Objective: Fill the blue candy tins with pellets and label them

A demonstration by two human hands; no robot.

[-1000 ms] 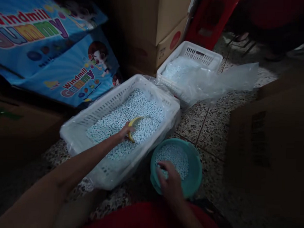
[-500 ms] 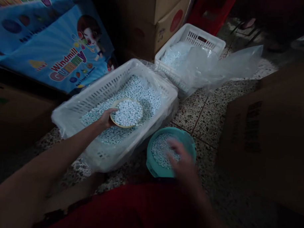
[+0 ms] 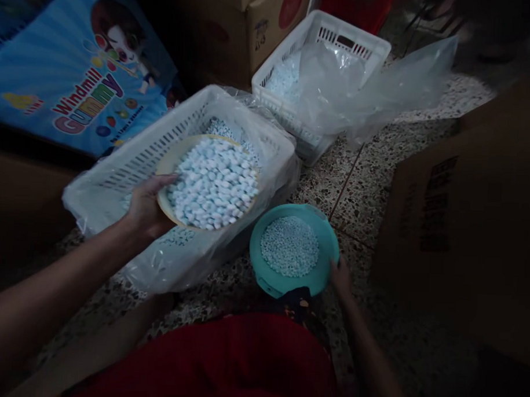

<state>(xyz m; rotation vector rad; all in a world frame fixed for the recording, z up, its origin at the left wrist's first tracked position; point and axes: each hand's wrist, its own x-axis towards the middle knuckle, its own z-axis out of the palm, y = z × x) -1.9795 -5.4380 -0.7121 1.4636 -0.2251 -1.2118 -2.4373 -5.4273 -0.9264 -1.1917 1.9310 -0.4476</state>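
My left hand grips the left edge of a yellow bowl, thumb over the rim. The bowl is heaped with small pale blue-white pieces and is held above a white slatted basket lined with clear plastic, where more pieces lie. To the right a teal basin holds a layer of similar pieces. My right hand is closed at the basin's right rim, its fingertips partly hidden there.
A second white basket with pieces and a loose clear bag stands behind. Blue cartons are at left, brown cartons at the back, and a large brown box at right on the speckled floor.
The filled yellow bowl has risen out of the basket towards me. My right hand has left the pieces inside the basin and moved to its right rim. The view has shifted slightly.
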